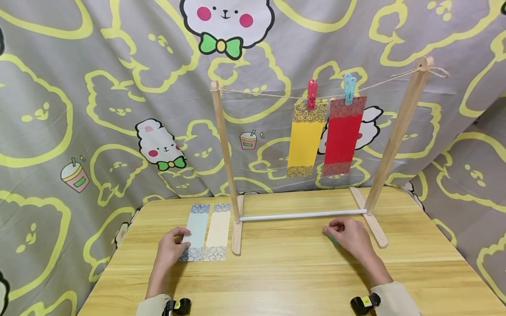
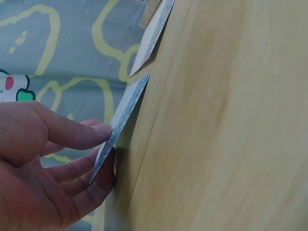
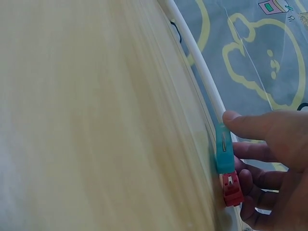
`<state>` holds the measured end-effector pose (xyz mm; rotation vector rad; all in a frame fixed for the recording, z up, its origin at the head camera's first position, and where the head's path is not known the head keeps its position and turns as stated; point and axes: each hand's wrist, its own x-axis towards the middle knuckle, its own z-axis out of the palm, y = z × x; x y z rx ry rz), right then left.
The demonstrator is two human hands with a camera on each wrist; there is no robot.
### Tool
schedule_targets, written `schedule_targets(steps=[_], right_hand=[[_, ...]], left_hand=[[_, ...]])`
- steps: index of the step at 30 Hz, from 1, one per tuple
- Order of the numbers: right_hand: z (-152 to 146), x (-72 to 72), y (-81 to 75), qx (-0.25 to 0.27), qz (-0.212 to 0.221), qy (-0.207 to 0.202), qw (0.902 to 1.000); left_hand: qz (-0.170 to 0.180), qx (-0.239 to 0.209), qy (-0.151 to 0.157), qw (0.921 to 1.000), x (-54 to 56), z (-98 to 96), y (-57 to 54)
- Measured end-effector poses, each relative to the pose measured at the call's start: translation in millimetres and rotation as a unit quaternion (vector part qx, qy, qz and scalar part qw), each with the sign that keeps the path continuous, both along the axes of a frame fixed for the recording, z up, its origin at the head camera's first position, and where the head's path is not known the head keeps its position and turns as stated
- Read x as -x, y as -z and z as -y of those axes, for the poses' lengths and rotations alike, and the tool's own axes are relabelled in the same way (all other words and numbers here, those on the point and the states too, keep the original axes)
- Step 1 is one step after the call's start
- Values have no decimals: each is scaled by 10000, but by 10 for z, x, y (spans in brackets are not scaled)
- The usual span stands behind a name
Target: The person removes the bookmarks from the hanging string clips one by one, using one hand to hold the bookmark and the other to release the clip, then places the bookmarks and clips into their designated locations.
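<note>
My left hand (image 1: 171,248) pinches the left edge of a light blue paper card (image 1: 197,226) with patterned ends; the left wrist view shows the thumb on its face and fingers beneath, the card tilted. Beside it lies a cream card (image 1: 218,230). My right hand (image 1: 352,237) grips a teal clothespin (image 3: 224,149) between thumb and fingers, near the rack's right foot. A red clothespin (image 3: 232,190) sits just past it, close to the curled fingers; whether they touch it I cannot tell.
A wooden rack with a white crossbar (image 1: 300,215) stands at the table's back. From its string (image 1: 265,93) hang a yellow card (image 1: 304,142) under a red clothespin (image 1: 312,94) and a red card (image 1: 343,140) under a blue clothespin (image 1: 349,88). A patterned curtain (image 1: 118,131) hangs behind.
</note>
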<state>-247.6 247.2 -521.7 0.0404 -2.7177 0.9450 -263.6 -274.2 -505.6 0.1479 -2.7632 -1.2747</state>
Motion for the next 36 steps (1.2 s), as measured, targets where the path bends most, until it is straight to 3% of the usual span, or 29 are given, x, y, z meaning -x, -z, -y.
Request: schedule_targets(steps=[25, 36], right_hand=[[11, -16, -53, -1, -17, -43, 10000], [-9, -36, -116, 1, -1, 59, 10000]], left_hand=[[63, -10, 99, 9999, -42, -9, -56], [-208, 65, 51, 9997, -35, -25, -75]])
